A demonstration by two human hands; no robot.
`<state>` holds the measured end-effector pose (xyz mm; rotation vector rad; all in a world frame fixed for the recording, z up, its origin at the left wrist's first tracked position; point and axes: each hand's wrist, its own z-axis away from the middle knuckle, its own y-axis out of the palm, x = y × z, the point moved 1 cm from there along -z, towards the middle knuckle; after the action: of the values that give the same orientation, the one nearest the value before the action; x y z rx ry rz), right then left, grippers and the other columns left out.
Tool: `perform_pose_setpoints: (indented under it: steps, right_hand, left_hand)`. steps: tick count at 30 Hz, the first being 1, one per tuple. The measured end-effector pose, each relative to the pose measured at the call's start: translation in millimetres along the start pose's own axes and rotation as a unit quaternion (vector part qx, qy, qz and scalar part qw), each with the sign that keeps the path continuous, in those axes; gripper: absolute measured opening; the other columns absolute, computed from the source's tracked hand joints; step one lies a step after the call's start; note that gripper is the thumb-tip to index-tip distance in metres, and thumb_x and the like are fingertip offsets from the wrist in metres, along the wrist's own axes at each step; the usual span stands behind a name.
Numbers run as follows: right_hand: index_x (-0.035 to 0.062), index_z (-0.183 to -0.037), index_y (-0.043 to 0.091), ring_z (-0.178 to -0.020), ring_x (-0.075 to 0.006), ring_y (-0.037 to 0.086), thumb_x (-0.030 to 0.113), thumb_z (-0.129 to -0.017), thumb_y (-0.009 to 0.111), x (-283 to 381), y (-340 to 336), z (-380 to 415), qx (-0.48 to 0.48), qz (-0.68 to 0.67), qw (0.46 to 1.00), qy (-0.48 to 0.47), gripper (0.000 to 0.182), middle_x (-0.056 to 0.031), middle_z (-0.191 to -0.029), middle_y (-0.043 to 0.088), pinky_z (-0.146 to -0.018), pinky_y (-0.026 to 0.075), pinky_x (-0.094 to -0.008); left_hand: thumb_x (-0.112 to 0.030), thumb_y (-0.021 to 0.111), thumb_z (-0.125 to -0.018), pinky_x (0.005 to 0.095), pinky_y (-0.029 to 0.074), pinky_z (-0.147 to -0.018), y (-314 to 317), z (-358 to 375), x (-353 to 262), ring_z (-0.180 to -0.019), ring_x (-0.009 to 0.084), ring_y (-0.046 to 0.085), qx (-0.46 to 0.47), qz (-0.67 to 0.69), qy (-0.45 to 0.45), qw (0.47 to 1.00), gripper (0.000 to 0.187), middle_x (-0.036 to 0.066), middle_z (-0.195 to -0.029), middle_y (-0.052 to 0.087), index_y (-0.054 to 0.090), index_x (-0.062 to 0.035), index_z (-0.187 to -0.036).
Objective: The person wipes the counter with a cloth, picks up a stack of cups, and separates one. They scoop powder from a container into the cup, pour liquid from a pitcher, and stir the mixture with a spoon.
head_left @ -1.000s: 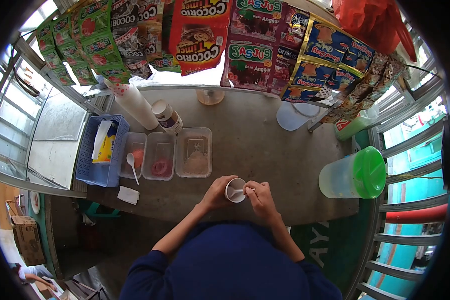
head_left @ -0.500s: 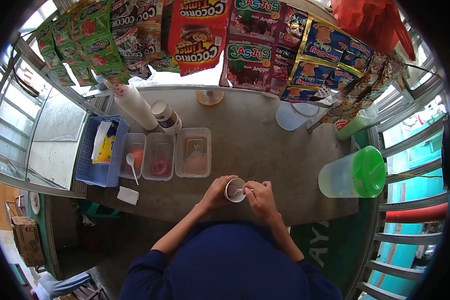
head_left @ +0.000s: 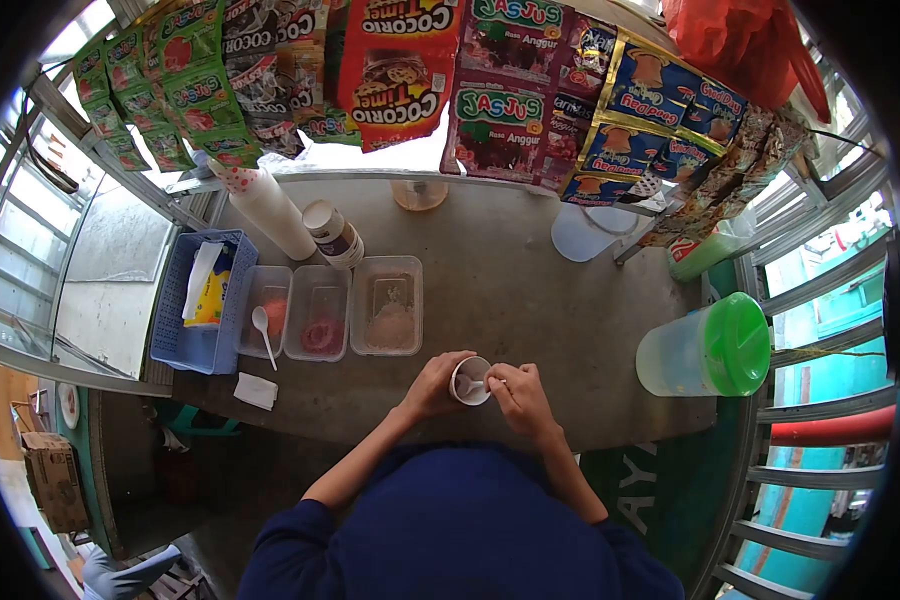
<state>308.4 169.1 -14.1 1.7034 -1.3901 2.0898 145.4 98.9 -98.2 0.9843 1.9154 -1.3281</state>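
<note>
My left hand (head_left: pixel 434 387) is wrapped around the side of a paper cup (head_left: pixel 459 373) near the counter's front edge. In my right hand (head_left: pixel 522 398) the fingers pinch the handle of a white spoon (head_left: pixel 476 385), whose bowl end is inside the cup. The cup's mouth faces up toward me and something pale purplish shows within it. To the left are three clear plastic tubs: one with orange-pink powder and a white spoon (head_left: pixel 264 332) in it, a tub (head_left: pixel 317 312) with dark pink powder, and a tub (head_left: pixel 387 305) with pale brownish powder.
A blue basket (head_left: pixel 170 335) with a tissue pack stands at the left. Behind the tubs are stacked cups (head_left: pixel 273 215). A green-lidded jug (head_left: pixel 738 345) lies at the right, and a translucent container (head_left: pixel 582 232) is farther back. Drink sachets (head_left: pixel 398 75) hang above the counter (head_left: pixel 510 270).
The spoon has shifted slightly inside the cup, with a small movement of my right hand. My left hand holds the cup in the same place.
</note>
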Motion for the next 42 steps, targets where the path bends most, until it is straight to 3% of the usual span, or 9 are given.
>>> perform_pose_setpoints:
  steps: [20,22,25,28,31,34,37,40,42]
  right_hand:
    - [0.0063,-0.081,0.057,-0.069,-0.0203,0.051,0.02,-0.09,0.041,2.7,3.4,-0.1,0.007,0.001,1.0,0.011,0.022,-0.0052,-0.075,0.058,-0.078,0.031,-0.0337]
    - [0.0064,-0.081,0.057,-0.069,-0.0209,0.051,0.02,-0.09,0.042,0.5,4.4,0.8,0.003,-0.061,0.998,0.023,0.023,-0.0052,-0.075,0.058,-0.077,0.03,-0.034]
    - [0.0064,-0.079,0.056,-0.069,-0.0207,0.051,0.02,-0.09,0.042,3.3,4.3,-0.6,-0.009,0.021,1.0,-0.001,0.022,-0.0049,-0.074,0.057,-0.077,0.03,-0.0337]
    - [0.0066,-0.08,0.057,-0.07,-0.0217,0.052,0.021,-0.089,0.043,-2.0,4.1,0.7,0.017,-0.054,0.998,0.026,0.022,-0.0054,-0.075,0.058,-0.077,0.03,-0.0338]
    - [0.0066,-0.079,0.057,-0.07,-0.0214,0.052,0.019,-0.089,0.043,5.4,3.7,-1.0,-0.02,0.033,0.999,-0.008,0.021,-0.0055,-0.074,0.058,-0.077,0.03,-0.0339]
    - [0.0068,-0.08,0.058,-0.07,-0.022,0.052,0.019,-0.089,0.043,-1.8,4.0,0.1,0.016,-0.049,0.998,0.02,0.021,-0.0064,-0.075,0.059,-0.076,0.03,-0.0344]
    - [0.0065,-0.081,0.058,-0.07,-0.0222,0.052,0.02,-0.089,0.042,3.7,3.2,-0.8,-0.023,0.049,0.999,-0.002,0.022,-0.0067,-0.075,0.058,-0.076,0.03,-0.0347]
    - [0.0064,-0.082,0.058,-0.07,-0.0228,0.052,0.02,-0.089,0.042,-3.2,2.6,-0.8,0.033,-0.034,0.999,0.021,0.022,-0.0074,-0.076,0.059,-0.076,0.031,-0.0349]
    - [0.0062,-0.081,0.058,-0.07,-0.0228,0.052,0.02,-0.089,0.042,0.6,3.8,-0.8,0.006,0.006,1.0,0.012,0.022,-0.0074,-0.075,0.059,-0.076,0.031,-0.0349]
  left_hand:
    - [-0.016,0.082,-0.057,0.0392,0.047,-0.086,-3.2,-1.3,-2.9,-0.103,0.0303,0.057,-0.001,0.004,-0.015,1.0,0.07,0.012,-0.111,0.059,0.05,-0.0078,-0.119]
    - [-0.016,0.082,-0.057,0.0389,0.047,-0.085,-3.1,-0.6,-2.4,-0.102,0.03,0.058,-0.001,-0.002,-0.013,1.0,0.069,0.012,-0.11,0.059,0.05,-0.0077,-0.118]
    - [-0.017,0.082,-0.057,0.039,0.047,-0.085,-3.6,-1.3,-3.5,-0.101,0.0299,0.058,0.001,0.007,-0.023,1.0,0.07,0.012,-0.11,0.059,0.05,-0.0077,-0.118]
    - [-0.017,0.082,-0.057,0.0389,0.047,-0.085,-1.4,0.5,1.3,-0.101,0.0298,0.058,-0.002,0.007,-0.009,1.0,0.07,0.012,-0.11,0.059,0.05,-0.0075,-0.118]
    - [-0.016,0.081,-0.057,0.0394,0.045,-0.085,-1.3,0.0,-1.0,-0.102,0.03,0.057,-0.005,0.01,-0.012,1.0,0.07,0.011,-0.111,0.059,0.049,-0.0079,-0.119]
    - [-0.015,0.081,-0.057,0.0394,0.045,-0.085,-2.8,-0.2,-1.8,-0.102,0.0298,0.057,-0.011,-0.004,0.008,1.0,0.07,0.011,-0.111,0.059,0.049,-0.0077,-0.119]
    - [-0.015,0.081,-0.057,0.0394,0.045,-0.085,-2.5,-0.4,-1.9,-0.102,0.0296,0.057,-0.01,-0.002,-0.001,1.0,0.07,0.011,-0.112,0.058,0.049,-0.0073,-0.119]
    - [-0.016,0.081,-0.057,0.0395,0.045,-0.085,-1.2,0.8,0.0,-0.102,0.0296,0.057,-0.007,-0.001,-0.006,1.0,0.071,0.011,-0.112,0.058,0.049,-0.0071,-0.119]
    - [-0.016,0.081,-0.057,0.0394,0.045,-0.085,-2.2,0.0,-1.1,-0.102,0.0296,0.057,-0.007,-0.001,-0.002,1.0,0.071,0.011,-0.112,0.058,0.049,-0.0071,-0.119]
